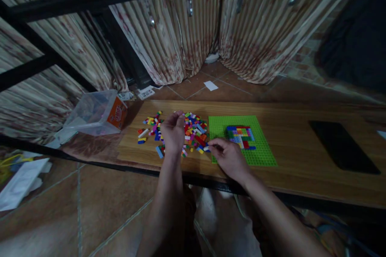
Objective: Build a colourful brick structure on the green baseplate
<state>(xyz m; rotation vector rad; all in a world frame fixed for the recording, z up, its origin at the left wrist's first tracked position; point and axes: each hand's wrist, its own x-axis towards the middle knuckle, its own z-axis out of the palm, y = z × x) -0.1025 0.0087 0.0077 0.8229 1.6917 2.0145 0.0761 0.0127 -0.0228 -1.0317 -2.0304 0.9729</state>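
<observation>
My left hand (174, 133) is above a pile of loose toy bricks (197, 126) in many colours. Its fingers are pinched together at the top, and whatever they hold is too small to make out. My right hand (230, 156) reaches over the near left part of a green baseplate (263, 150). Its fingertips are closed at a small white toy brick (206, 148) by the pile's right edge. On the baseplate, several bricks form a multicoloured block build (241, 136), its near left part partly behind my right hand.
The wooden tabletop (292, 140) has a dark flat slab (343, 146) at the right. A clear plastic box (96, 112) with an orange label stands left of the board. Curtains (181, 40) hang behind, and a white paper (210, 85) lies on the floor.
</observation>
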